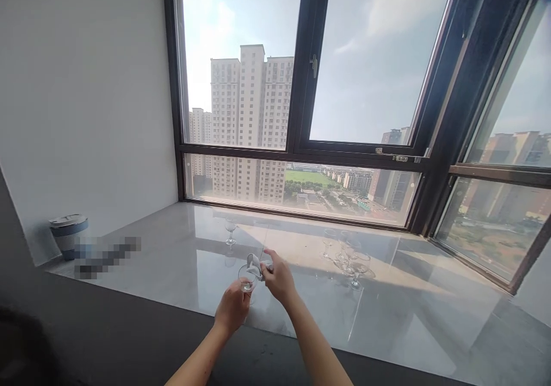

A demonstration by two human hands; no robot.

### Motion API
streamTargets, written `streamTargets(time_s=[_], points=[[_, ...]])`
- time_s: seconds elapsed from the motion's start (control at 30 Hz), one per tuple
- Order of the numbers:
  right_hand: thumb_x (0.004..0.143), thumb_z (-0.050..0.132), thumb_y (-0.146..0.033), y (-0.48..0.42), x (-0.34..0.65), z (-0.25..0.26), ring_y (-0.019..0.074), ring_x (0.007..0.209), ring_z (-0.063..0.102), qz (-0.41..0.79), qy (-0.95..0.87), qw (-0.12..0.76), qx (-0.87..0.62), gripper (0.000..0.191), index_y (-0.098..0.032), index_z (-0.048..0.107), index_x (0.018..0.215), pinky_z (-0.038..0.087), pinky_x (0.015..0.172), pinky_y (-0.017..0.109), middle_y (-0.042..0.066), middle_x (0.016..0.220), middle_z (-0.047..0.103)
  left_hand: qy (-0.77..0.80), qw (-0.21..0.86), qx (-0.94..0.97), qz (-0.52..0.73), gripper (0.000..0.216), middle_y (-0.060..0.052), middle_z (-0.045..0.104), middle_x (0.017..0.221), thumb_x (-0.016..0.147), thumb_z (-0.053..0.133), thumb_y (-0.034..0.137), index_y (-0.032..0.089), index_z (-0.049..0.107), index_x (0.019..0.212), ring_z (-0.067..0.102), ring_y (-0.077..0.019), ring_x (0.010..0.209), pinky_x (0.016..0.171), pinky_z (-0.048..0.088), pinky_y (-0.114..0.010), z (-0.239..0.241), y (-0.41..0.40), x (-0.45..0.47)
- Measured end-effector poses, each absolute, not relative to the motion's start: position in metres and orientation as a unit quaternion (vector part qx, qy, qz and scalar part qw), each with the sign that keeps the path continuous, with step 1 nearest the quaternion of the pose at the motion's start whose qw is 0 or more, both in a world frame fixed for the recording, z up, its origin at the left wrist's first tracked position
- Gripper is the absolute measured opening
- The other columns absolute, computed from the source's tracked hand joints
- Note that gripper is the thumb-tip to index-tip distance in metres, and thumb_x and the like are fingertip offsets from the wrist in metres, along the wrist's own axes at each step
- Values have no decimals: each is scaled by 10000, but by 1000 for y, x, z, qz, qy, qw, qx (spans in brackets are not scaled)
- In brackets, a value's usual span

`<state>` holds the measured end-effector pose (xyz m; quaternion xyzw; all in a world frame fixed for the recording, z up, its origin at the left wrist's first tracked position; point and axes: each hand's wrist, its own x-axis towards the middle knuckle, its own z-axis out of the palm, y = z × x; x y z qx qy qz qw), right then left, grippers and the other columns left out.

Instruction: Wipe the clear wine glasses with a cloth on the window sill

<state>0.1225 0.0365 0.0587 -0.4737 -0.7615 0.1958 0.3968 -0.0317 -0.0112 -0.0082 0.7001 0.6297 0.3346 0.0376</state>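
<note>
My left hand point(233, 305) is closed around a clear stemmed glass point(246, 285), whose mouth is tilted toward my right hand. Pinched in my right hand point(278, 274) is a whitish, crumpled piece that looks like a cloth point(253, 269), held at the glass's rim and partly inside its bowl. My fingers hide some of the cloth and the stem. Both hands are above the front part of the glossy grey sill point(163, 277). Beyond them, a single stemmed glass point(231, 232) stands upright on the sill.
Several clear stemmed glasses point(355, 266) stand grouped on the right of the sill. At the far left is a white and blue lidded container point(69, 234), beside a dark blurred-out object point(107, 258). Dark-framed windows point(297, 151) rise behind; a white wall point(94, 99) borders the left.
</note>
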Motion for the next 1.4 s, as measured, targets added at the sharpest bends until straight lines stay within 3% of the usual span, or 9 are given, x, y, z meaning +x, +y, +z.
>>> streamTargets(time_s=[0.2,0.33,0.6,0.73,0.83,1.0,1.17,1.3,1.4], points=[[838,502,-322,41,113,55,147,708,589,314,-732,469,-382,574,-175,350,1373,439,673,249,14,863,633,639,54,693,330,287,-66,656,905,954,317,292,207,587,1002,618,-175,852,766,426,-258,-9,-12,-32],[837,433,-256,37,101,48,146,744,596,383,-698,501,-340,564,-157,301,1376,451,649,240,51,951,626,643,66,687,334,249,-58,661,904,934,351,264,210,594,955,611,-170,853,769,412,-252,-7,-13,-32],[708,450,-54,33,96,9,173,730,620,240,-736,427,-467,673,-161,356,1366,422,671,236,18,820,650,632,145,603,464,280,-76,684,881,905,357,299,182,611,894,628,-183,848,784,436,-276,-10,3,-44],[727,452,-59,31,89,-2,206,797,633,186,-751,395,-495,672,-170,360,1384,413,677,246,49,857,661,641,151,520,544,412,-65,635,704,891,360,454,195,524,616,604,-195,814,788,444,-281,-14,13,-59],[718,450,-75,26,69,-6,191,774,629,228,-753,414,-458,717,-149,283,1412,424,670,241,38,858,660,636,174,492,568,464,-19,537,564,866,364,516,216,411,515,540,-159,657,668,427,-253,-14,14,-67],[690,431,-112,16,39,-8,176,652,589,312,-715,449,-436,714,-115,289,1390,433,616,252,27,790,644,625,220,467,585,461,10,465,494,824,406,551,216,394,508,446,-126,536,536,346,-235,-12,11,-67],[670,478,-147,18,47,2,167,628,590,382,-647,492,-440,719,-111,316,1370,442,597,242,14,777,652,607,235,456,607,469,-12,524,504,802,450,574,202,459,516,487,-146,552,546,350,-237,-9,8,-64],[663,490,-110,26,69,15,184,742,624,282,-690,447,-495,759,-157,315,1400,449,693,265,46,909,671,633,198,426,616,445,-51,611,589,820,444,528,189,536,547,567,-188,637,603,392,-255,-10,7,-62],[654,538,-118,30,84,20,240,1001,602,196,-754,378,-499,837,-167,265,1444,442,859,337,99,1082,647,652,156,435,601,415,-83,668,692,853,414,470,180,594,617,608,-208,700,651,417,-274,-14,7,-61]])
